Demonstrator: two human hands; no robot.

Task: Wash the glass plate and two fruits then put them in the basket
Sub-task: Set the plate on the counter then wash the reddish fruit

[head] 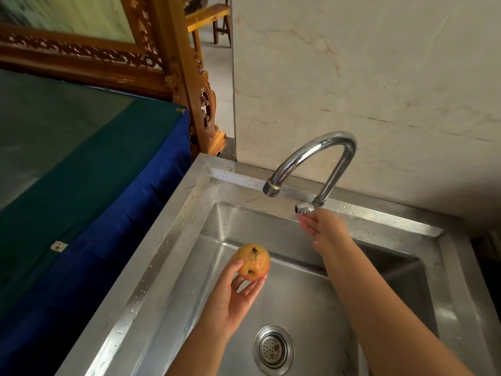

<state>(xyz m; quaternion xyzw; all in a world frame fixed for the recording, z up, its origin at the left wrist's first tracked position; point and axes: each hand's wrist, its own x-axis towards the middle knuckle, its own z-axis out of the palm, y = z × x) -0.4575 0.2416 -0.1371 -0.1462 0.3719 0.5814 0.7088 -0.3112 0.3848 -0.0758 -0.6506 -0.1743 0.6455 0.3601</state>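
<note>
My left hand [233, 297] holds a yellow-red fruit [253, 261] with dark spots by the fingertips, above the steel sink [168, 240] and below the tap spout. My right hand [322, 226] reaches to the back of the sink, fingers apart, right under the tap handle [305, 208] and touching or nearly touching it. The chrome tap [320, 153] arches over the basin; no water runs from its spout [272, 189]. The glass plate, the other fruit and the basket are not in view.
A drain strainer [273, 348] sits in the basin floor. Water drops lie on the sink rim. A table with green and blue cloth [81, 172] stands left of the sink, a carved wooden frame [189, 77] behind it, and a marble wall [379, 77] behind the tap.
</note>
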